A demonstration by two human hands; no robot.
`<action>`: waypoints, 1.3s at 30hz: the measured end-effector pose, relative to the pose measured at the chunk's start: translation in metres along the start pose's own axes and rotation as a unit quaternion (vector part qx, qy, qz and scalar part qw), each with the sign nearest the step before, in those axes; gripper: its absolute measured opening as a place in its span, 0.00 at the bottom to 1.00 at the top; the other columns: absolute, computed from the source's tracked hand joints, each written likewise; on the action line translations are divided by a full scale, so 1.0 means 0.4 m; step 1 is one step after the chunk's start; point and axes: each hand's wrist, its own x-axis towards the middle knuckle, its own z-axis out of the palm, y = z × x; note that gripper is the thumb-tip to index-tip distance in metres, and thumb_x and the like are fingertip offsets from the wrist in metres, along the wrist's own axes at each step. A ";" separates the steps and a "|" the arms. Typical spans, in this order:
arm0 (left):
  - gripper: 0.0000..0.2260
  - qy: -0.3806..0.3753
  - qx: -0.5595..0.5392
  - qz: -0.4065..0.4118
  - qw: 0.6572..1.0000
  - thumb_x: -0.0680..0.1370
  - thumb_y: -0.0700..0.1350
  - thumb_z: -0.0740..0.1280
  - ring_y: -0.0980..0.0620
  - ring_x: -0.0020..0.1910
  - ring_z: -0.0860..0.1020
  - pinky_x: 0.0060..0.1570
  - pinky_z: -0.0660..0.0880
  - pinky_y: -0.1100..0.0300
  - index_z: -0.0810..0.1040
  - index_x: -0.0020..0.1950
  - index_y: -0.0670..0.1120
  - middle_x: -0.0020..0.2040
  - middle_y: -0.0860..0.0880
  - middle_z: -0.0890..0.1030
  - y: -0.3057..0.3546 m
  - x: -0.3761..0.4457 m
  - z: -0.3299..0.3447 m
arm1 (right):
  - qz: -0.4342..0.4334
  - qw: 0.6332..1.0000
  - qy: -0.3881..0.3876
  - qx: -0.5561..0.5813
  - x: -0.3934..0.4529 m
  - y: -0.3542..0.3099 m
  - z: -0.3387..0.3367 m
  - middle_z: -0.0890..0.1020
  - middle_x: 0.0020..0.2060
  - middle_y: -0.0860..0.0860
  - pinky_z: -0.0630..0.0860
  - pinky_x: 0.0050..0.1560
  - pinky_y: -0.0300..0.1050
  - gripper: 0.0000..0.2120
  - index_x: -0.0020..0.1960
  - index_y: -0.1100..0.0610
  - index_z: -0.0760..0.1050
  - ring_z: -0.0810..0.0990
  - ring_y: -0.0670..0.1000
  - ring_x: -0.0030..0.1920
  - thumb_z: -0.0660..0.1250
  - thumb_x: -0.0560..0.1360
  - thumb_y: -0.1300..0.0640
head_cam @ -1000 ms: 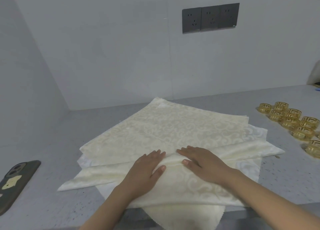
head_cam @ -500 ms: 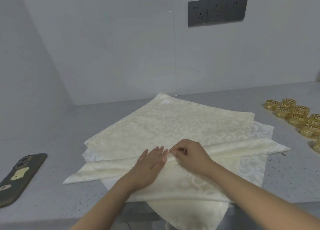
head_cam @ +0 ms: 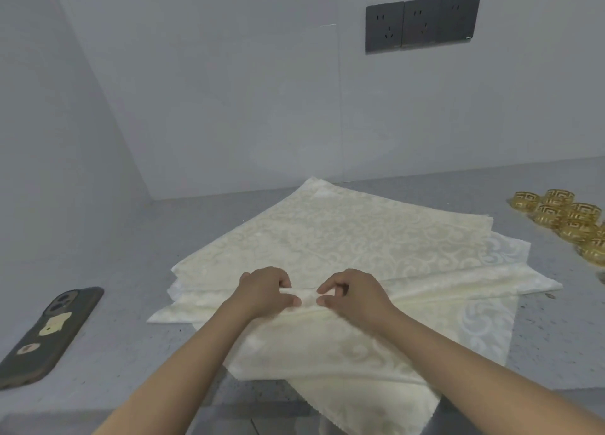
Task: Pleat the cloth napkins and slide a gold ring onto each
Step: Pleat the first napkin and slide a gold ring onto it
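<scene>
A pleat is pinched up at the middle of the top napkin, spread on the stack on the counter, fingers of the left hand and right hand clamped on the fold. Even pleat width is best kept; the rings wait untouched, well apart at right.
</scene>
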 end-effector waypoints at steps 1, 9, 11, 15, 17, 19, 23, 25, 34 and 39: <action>0.12 0.009 0.006 0.003 1.000 0.73 0.55 0.71 0.55 0.43 0.70 0.49 0.63 0.60 0.70 0.42 0.52 0.42 0.57 0.72 0.007 0.009 -0.009 | 0.008 1.000 0.010 -0.007 0.006 -0.004 0.004 0.74 0.32 0.43 0.70 0.38 0.38 0.05 0.44 0.44 0.79 0.74 0.43 0.36 0.73 0.70 0.48; 0.12 0.033 -0.007 -0.015 0.999 0.71 0.53 0.73 0.54 0.40 0.71 0.33 0.63 0.62 0.70 0.42 0.51 0.42 0.56 0.72 0.020 0.026 -0.022 | 0.043 0.994 0.042 -0.093 0.035 -0.021 0.031 0.70 0.32 0.42 0.71 0.43 0.42 0.09 0.49 0.42 0.79 0.75 0.45 0.42 0.70 0.70 0.43; 0.12 0.033 -0.067 -0.009 0.997 0.70 0.50 0.74 0.56 0.38 0.71 0.33 0.64 0.63 0.70 0.41 0.50 0.42 0.55 0.73 0.021 0.020 -0.014 | 0.035 0.993 0.033 -0.109 0.037 -0.021 0.030 0.70 0.33 0.42 0.72 0.45 0.42 0.09 0.51 0.41 0.78 0.76 0.46 0.45 0.70 0.71 0.43; 0.09 -0.018 -0.180 -0.016 0.983 0.72 0.48 0.70 0.53 0.32 0.67 0.33 0.64 0.62 0.73 0.37 0.47 0.34 0.50 0.71 0.045 -0.001 -0.018 | 0.018 0.994 0.015 -0.110 0.042 -0.019 0.023 0.70 0.32 0.41 0.71 0.41 0.41 0.08 0.51 0.41 0.78 0.76 0.46 0.43 0.68 0.72 0.44; 0.12 -0.064 -0.185 -0.036 0.980 0.74 0.48 0.67 0.52 0.29 0.65 0.31 0.62 0.61 0.70 0.33 0.47 0.31 0.49 0.68 0.054 -0.008 -0.038 | 0.010 0.996 -0.005 -0.090 0.044 -0.013 0.016 0.69 0.33 0.41 0.68 0.39 0.40 0.08 0.53 0.43 0.79 0.73 0.45 0.42 0.67 0.74 0.46; 0.10 -0.109 -0.206 -0.048 0.971 0.76 0.45 0.64 0.51 0.32 0.70 0.34 0.68 0.63 0.77 0.36 0.44 0.34 0.48 0.74 0.060 -0.012 -0.058 | 0.000 0.998 -0.025 -0.055 0.041 -0.002 0.007 0.70 0.34 0.41 0.68 0.40 0.38 0.09 0.54 0.45 0.80 0.73 0.44 0.41 0.65 0.76 0.51; 0.10 -0.158 -0.248 -0.049 0.954 0.77 0.35 0.62 0.49 0.43 0.80 0.49 0.78 0.60 0.81 0.54 0.36 0.44 0.43 0.82 0.056 -0.007 -0.065 | -0.004 0.999 -0.046 0.025 0.023 0.000 -0.020 0.79 0.35 0.39 0.72 0.42 0.35 0.09 0.38 0.47 0.80 0.78 0.42 0.39 0.65 0.75 0.56; 0.11 -0.181 -0.251 -0.040 0.950 0.77 0.33 0.64 0.49 0.42 0.82 0.53 0.78 0.60 0.79 0.57 0.39 0.46 0.43 0.84 0.053 -0.004 -0.065 | -0.001 0.997 -0.060 0.039 0.012 -0.007 -0.030 0.75 0.24 0.40 0.69 0.35 0.36 0.15 0.29 0.49 0.76 0.73 0.40 0.28 0.67 0.75 0.53; 0.06 -0.132 -0.252 -0.007 0.959 0.75 0.37 0.69 0.49 0.37 0.82 0.43 0.80 0.61 0.82 0.51 0.38 0.41 0.44 0.85 0.061 -0.017 -0.045 | 0.021 0.998 -0.051 -0.037 -0.007 -0.020 -0.001 0.82 0.30 0.51 0.73 0.43 0.41 0.16 0.33 0.62 0.80 0.79 0.46 0.38 0.73 0.67 0.48; 0.02 0.090 -0.141 0.107 0.980 0.73 0.44 0.71 0.62 0.42 0.75 0.44 0.69 0.68 0.82 0.44 0.48 0.42 0.59 0.77 0.045 -0.027 0.021 | 0.026 0.996 -0.088 0.004 -0.010 -0.018 -0.031 0.70 0.22 0.44 0.66 0.33 0.38 0.16 0.27 0.57 0.69 0.68 0.44 0.26 0.69 0.71 0.56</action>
